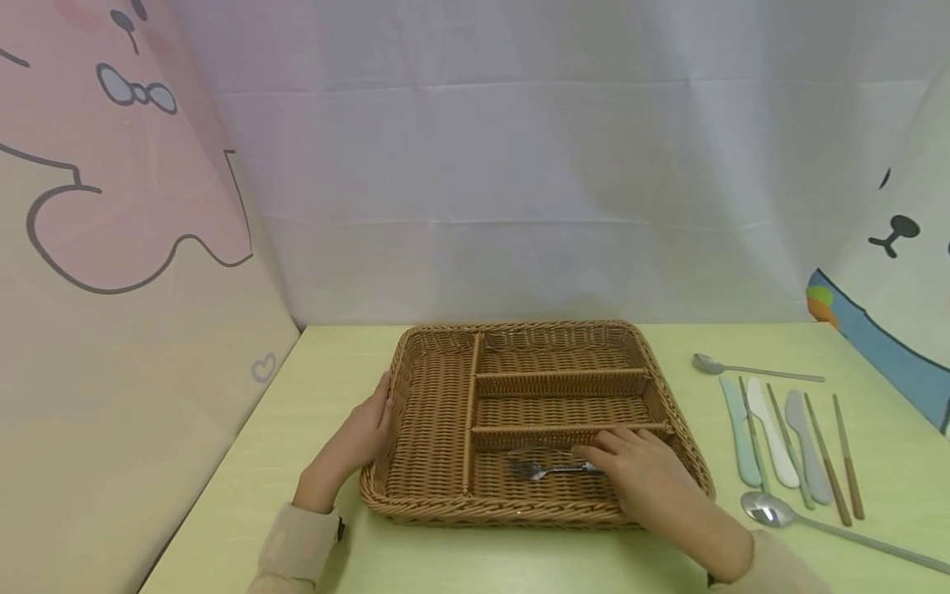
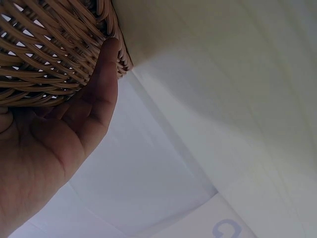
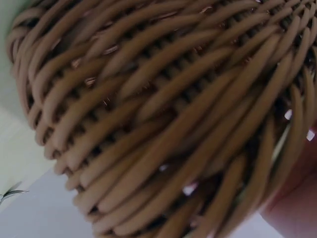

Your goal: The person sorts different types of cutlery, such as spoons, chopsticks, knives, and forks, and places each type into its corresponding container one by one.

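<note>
"Steadying the tray (image 1: 475,507)?"
"Likely: left hand's (image 1: 362,433) fingers lie together along its outer side."
"Right hand (image 1: 646,478)?"
"At the fork (image 1: 531,471), in the nearest compartment; pinching or not, cannot tell."

The left hand (image 1: 362,431) lies straight-fingered, the right hand (image 1: 641,470) (back upward) curled

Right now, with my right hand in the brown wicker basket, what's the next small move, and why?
Probably lift your right hand away from the silver fork: its head lies in the nearest compartment of the basket, while long-handled silver spoons lie outside.
</note>
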Demonstrator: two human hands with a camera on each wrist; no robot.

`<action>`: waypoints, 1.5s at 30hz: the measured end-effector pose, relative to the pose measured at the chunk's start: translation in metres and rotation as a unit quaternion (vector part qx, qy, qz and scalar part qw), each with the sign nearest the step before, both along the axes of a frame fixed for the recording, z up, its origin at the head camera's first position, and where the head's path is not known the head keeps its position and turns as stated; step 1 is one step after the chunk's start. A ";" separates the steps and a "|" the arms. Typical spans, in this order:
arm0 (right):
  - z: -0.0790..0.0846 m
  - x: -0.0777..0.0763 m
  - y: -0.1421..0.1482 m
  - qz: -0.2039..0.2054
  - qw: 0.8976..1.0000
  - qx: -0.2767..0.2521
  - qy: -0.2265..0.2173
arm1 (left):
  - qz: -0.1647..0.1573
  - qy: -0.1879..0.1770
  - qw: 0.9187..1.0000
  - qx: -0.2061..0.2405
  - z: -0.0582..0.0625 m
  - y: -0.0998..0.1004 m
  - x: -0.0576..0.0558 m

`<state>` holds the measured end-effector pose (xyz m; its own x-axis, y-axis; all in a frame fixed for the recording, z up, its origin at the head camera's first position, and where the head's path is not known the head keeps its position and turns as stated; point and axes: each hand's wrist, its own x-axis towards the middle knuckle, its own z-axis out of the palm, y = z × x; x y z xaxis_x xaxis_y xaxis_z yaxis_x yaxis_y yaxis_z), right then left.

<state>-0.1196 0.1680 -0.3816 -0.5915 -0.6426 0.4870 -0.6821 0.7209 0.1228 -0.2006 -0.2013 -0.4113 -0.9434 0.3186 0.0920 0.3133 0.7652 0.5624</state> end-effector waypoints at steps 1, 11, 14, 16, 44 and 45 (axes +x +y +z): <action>-0.001 0.000 0.000 -0.002 1.000 0.004 -0.008 | 0.000 0.000 1.000 -0.001 0.000 0.000 0.000; -0.005 -0.001 -0.001 -0.015 0.995 0.028 -0.094 | -0.001 -0.002 1.000 0.000 0.001 0.001 0.001; -0.006 -0.004 0.000 -0.009 0.993 0.023 -0.112 | -0.003 -0.002 1.000 -0.001 0.001 0.001 0.001; -0.006 -0.007 0.001 -0.006 0.992 0.019 -0.126 | -0.002 -0.001 1.000 -0.001 0.001 0.001 0.001; -0.005 -0.020 0.002 0.038 0.952 -0.036 -0.300 | 0.000 0.005 1.000 0.001 -0.001 -0.001 0.000; -0.006 -0.020 0.002 0.039 0.952 -0.037 -0.300 | 0.000 0.004 1.000 0.002 -0.001 -0.001 0.000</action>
<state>-0.1392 0.1696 -0.3871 -0.7300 -0.6724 0.1223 -0.6647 0.6570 -0.3557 -0.2009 -0.2022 -0.4127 -0.9426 0.3182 0.1010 0.3179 0.7631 0.5627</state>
